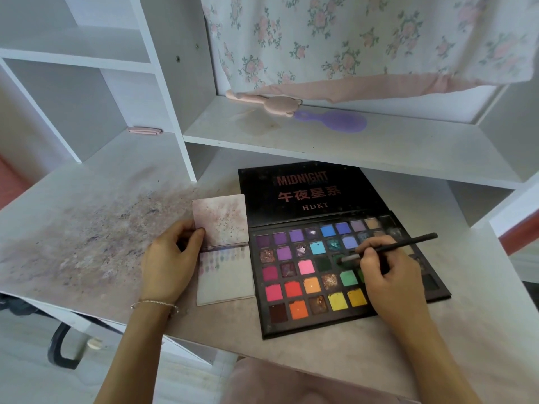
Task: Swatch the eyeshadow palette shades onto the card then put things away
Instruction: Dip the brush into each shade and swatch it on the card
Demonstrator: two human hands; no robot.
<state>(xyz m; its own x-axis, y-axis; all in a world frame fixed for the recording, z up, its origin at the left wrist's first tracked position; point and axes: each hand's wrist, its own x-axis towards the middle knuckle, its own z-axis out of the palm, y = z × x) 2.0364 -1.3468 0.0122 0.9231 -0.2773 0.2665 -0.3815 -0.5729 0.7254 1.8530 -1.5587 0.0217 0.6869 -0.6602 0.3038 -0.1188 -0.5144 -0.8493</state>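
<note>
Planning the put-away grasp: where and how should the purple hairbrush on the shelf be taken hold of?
Probably by the handle of the purple hairbrush, coming from the front-left. It lies flat on the shelf, the narrow handle pointing left toward the pink brush; the oval head is wider.

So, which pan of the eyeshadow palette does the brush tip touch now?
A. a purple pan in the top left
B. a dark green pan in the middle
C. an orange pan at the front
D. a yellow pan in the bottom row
B: the brush, held by the right hand, has its tip on a dark green pan in the middle of the eyeshadow palette.

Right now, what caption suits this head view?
Right hand dips thin black brush into open black eyeshadow palette; left hand holds white swatch card.
</note>
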